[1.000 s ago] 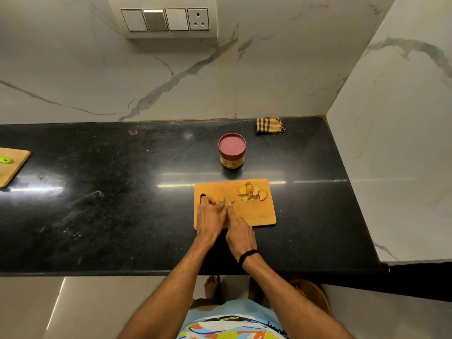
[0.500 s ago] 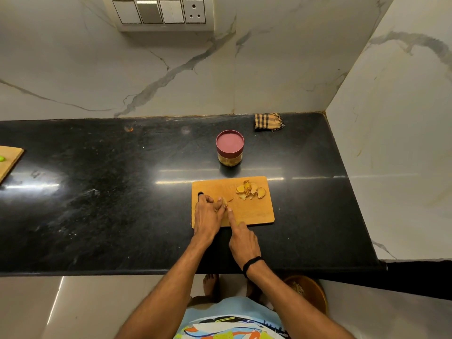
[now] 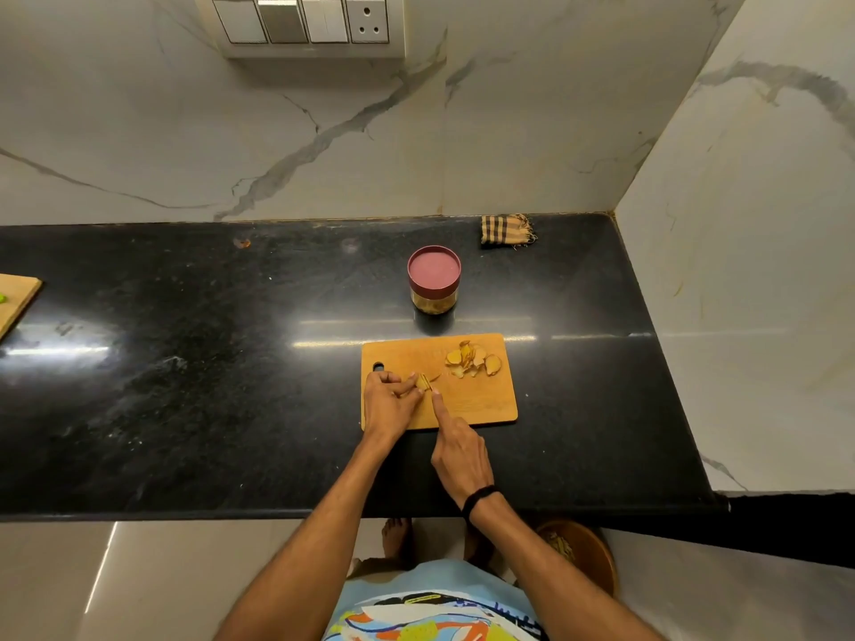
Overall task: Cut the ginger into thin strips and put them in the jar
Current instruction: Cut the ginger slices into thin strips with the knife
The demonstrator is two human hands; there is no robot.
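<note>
Knifework on a rectangular wooden chopping board (image 3: 481, 404) atop a black stone counter (image 3: 231, 386): the left hand (image 3: 391, 404) pinches a small yellow ginger piece (image 3: 423, 383), while the right hand (image 3: 458, 455) grips a thin knife (image 3: 435, 378), forefinger along its back. Cut ginger slices (image 3: 472, 360) lie heaped at the board's far right corner; the maroon-lidded glass jar (image 3: 434, 279) stands closed just behind the board.

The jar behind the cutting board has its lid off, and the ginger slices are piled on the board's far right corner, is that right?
Not quite. The head view shows the jar with its red lid on. The rest holds: it stands behind the cutting board, and the ginger slices are piled on the board's far right corner.
</note>
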